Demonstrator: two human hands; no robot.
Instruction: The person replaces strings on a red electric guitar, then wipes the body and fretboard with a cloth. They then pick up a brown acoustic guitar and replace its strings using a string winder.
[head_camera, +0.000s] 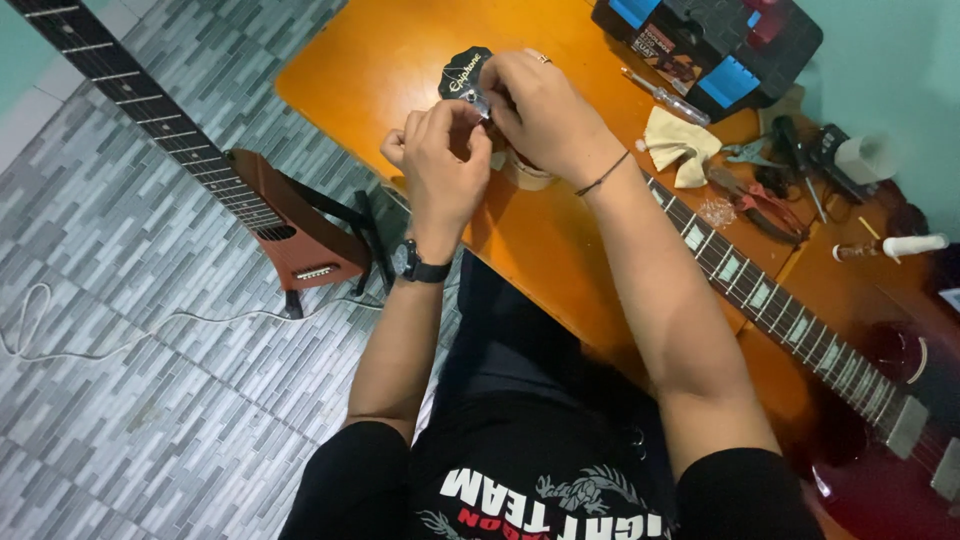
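Observation:
A dark red electric guitar (880, 430) lies across the orange table (400, 60), its neck (760, 290) running up to a black headstock (462, 68). My left hand (440, 165) and my right hand (545, 110) are both closed around the headstock's lower edge. Between their fingertips shows a small silver tuning part (476, 100). Most of the headstock is hidden behind my hands. My left wrist wears a black watch (420, 265); a thin dark band circles my right wrist.
A black and blue toolbox (720, 45) stands at the table's far edge, with a screwdriver (665, 97), a cream cloth (680, 145), pliers (765, 205) and small tools beside it. A second reddish-brown guitar (290, 225) rests on a stand on the grey tiled floor, near a white cable (60, 340).

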